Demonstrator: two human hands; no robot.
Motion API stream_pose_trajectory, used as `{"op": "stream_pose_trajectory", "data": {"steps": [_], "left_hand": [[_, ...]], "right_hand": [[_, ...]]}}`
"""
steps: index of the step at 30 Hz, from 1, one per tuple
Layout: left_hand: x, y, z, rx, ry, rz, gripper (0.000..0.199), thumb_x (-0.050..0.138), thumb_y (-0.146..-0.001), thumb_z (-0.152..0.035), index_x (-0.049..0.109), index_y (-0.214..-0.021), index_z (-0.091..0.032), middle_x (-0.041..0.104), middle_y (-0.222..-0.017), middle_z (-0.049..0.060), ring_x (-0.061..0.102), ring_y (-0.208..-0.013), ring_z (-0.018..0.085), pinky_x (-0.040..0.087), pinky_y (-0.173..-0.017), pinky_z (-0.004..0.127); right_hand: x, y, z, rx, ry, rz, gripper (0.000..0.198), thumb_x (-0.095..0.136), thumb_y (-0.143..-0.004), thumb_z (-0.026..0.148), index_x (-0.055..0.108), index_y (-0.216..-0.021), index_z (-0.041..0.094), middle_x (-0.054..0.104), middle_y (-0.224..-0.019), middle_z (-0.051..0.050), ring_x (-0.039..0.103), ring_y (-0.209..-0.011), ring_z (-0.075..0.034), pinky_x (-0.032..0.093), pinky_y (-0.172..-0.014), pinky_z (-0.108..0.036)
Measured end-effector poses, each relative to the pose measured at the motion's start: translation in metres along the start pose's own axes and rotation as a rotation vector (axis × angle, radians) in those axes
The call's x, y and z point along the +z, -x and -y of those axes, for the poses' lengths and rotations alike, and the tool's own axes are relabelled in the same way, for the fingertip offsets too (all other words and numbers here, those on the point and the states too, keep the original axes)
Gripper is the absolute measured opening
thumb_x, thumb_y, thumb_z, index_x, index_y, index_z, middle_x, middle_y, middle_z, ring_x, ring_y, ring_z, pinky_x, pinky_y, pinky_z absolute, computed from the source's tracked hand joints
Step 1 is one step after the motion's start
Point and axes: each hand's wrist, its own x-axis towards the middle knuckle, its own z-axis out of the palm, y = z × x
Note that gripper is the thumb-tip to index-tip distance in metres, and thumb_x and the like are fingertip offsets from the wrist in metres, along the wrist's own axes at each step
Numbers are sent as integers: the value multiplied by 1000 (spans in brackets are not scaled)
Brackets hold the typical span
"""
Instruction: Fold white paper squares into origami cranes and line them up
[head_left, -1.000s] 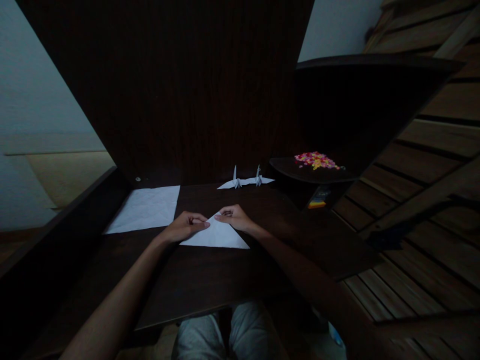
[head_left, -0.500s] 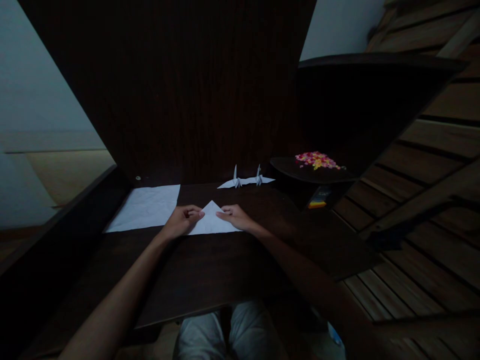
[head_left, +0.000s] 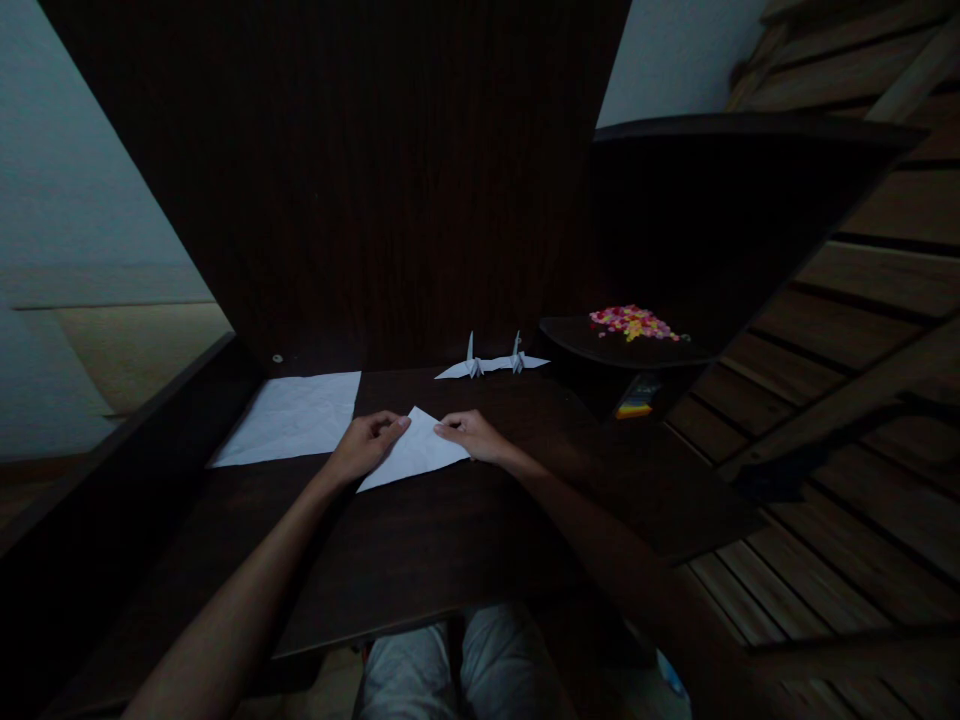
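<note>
A white sheet of paper folded into a triangle (head_left: 414,450) lies between my hands, its peak pointing away from me. My left hand (head_left: 369,443) pinches its left slanting edge, thumb on top. On the opposite edge, my right hand (head_left: 472,437) grips the paper between thumb and fingers. The fingers beneath the paper are partly hidden. Beyond my hands, two white folded-paper cranes (head_left: 475,368) stand side by side near the back panel. A larger white paper sheet (head_left: 289,418) lies flat to the left of my left hand.
The dark wooden desk (head_left: 390,565) has a raised side board (head_left: 127,430) on the left. A small corner shelf (head_left: 577,335) at right carries a heap of pink and yellow pieces (head_left: 637,322). Below it sits a yellow-edged item (head_left: 634,410). Slatted wood (head_left: 862,350) stands farther right.
The folded paper has turned slightly, so its lower left corner now points nearer to me and its peak has shifted left. Both hands still hold it.
</note>
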Motion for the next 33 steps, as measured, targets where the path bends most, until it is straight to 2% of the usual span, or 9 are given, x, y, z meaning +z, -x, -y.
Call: {"op": "stream_pose_trajectory", "data": {"steps": [5,8,12,16,18,21,25,28,33], "left_hand": [[6,4,-1,34,17,69,44,57,-77,-58,66,-69,-16,58,-58,0,49,-54,14,36,-47,21],[4,4,-3,20,37,-14,44,57,-77,-59,64,-68,-16,54,-55,-1,45,-51,12,32,-44,21],[-1,4,-6,21,48,-184,41,56,-79,-55,57,-63,-17,48,-54,-3,42,-51,11,32,-46,21],[0,5,-7,53,80,-265,38,55,-81,-50,53,-62,-17,45,-54,-3,41,-52,11,33,-48,21],[3,5,-7,56,114,-289,37,54,-82,-49,53,-63,-17,47,-57,-3,43,-54,11,34,-49,21],[9,4,-7,44,184,-321,36,53,-83,-49,54,-66,-17,49,-59,-2,44,-55,12,34,-49,21],[13,4,-8,45,198,-326,36,53,-83,-50,54,-66,-18,50,-59,-2,45,-55,12,35,-50,21],[13,5,-10,53,169,-328,36,54,-83,-49,55,-66,-18,51,-59,-2,46,-56,12,36,-50,21],[14,6,-13,38,180,-301,36,56,-80,-51,58,-68,-17,56,-62,-1,51,-59,14,39,-52,23]], "right_hand": [[4,1,-2,20,-25,-4,26,64,-79,39,65,-79,13,50,-48,5,40,-36,-6,25,-32,-18],[2,1,-1,5,-105,-66,30,66,-77,41,66,-87,13,56,-55,3,41,-36,-6,27,-30,-18],[-3,0,2,-64,-324,-141,38,70,-73,45,65,-96,14,63,-72,-1,51,-42,-7,37,-33,-19],[0,1,3,-62,-441,-43,47,73,-69,50,61,-97,14,62,-67,0,58,-43,-12,47,-40,-23],[3,2,3,-61,-445,12,49,77,-64,50,58,-91,13,60,-59,2,60,-43,-14,47,-40,-23],[6,3,3,-78,-469,1,50,79,-62,51,55,-86,14,60,-54,3,59,-41,-13,45,-39,-21],[6,3,4,-88,-450,-44,51,81,-58,50,55,-84,14,61,-52,2,60,-41,-14,46,-40,-21],[9,3,4,-62,-399,-14,51,83,-55,47,57,-82,13,64,-56,0,60,-41,-14,47,-40,-23],[15,3,3,-61,-344,36,46,79,-60,46,59,-82,12,63,-55,0,59,-41,-13,47,-41,-23]]}}
